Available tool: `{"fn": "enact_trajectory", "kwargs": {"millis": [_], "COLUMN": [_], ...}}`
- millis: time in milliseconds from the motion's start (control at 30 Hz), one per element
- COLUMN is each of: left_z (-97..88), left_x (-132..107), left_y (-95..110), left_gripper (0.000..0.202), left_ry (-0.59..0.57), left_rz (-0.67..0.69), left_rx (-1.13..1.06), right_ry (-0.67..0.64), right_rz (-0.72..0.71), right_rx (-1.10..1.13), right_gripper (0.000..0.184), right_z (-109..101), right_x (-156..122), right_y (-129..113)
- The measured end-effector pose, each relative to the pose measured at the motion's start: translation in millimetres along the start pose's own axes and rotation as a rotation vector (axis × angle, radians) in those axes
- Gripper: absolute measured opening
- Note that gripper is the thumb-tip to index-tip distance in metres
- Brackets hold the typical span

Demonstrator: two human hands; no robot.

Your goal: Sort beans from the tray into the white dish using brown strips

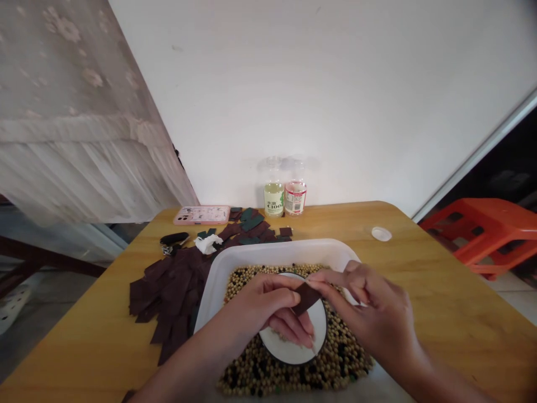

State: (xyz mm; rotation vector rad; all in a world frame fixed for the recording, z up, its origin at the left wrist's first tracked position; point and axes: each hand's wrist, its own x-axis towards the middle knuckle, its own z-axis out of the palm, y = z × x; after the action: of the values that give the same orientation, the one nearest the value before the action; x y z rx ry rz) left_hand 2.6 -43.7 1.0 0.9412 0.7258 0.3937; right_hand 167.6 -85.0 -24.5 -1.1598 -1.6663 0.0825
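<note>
My left hand (268, 310) and my right hand (369, 313) meet over a small white bowl (319, 330) that sits among mixed light and dark beans (335, 358) in a white tray (272, 252). Both hands pinch a dark brown paper strip (305, 298) between their fingertips, just above the bowl. My left fingers curl under the strip; my right thumb and forefinger hold its upper end.
Many dark brown and green paper strips (176, 285) lie left of the tray on the wooden table (440, 291). A pink phone (202, 214), black keys (174, 239), crumpled white paper (207, 243), two bottles (285, 193), a white cap (381, 233). An orange stool (486, 229) stands right.
</note>
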Motion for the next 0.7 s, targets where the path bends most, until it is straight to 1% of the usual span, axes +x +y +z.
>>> {"fn": "enact_trajectory", "kwargs": {"millis": [167,267,400,500,633,700], "left_z": [0.6,0.5,0.2,0.6,2.0,2.2], "left_x": [-0.1,0.1,-0.4,-0.6,0.2,0.7], "left_y": [0.8,0.7,0.1,0.1,0.4,0.2], "left_gripper": [0.015,0.015,0.015,0.016,0.015,0.015], "left_ry": [-0.012,-0.007,0.000,0.005,0.012,0.014], "left_rz": [-0.008,-0.005,-0.014,-0.005,-0.012,-0.010], "left_rx": [0.022,0.018,0.056,0.075,0.080,0.076], "right_ry": [-0.022,-0.002,-0.016,0.004,-0.010,-0.004], "right_rz": [0.004,0.039,0.018,0.035,0.024,0.041], "right_rx": [0.044,0.033,0.032,0.029,0.059,0.063], "right_gripper": [0.043,0.043,0.041,0.041,0.041,0.041], "right_z": [1.2,1.3,1.1,0.8,1.2,1.5], "right_x": [0.1,-0.8,-1.4,-1.1,-0.2,0.2], "right_y": [0.1,0.7,1.5,0.9,-1.4,-2.2]}}
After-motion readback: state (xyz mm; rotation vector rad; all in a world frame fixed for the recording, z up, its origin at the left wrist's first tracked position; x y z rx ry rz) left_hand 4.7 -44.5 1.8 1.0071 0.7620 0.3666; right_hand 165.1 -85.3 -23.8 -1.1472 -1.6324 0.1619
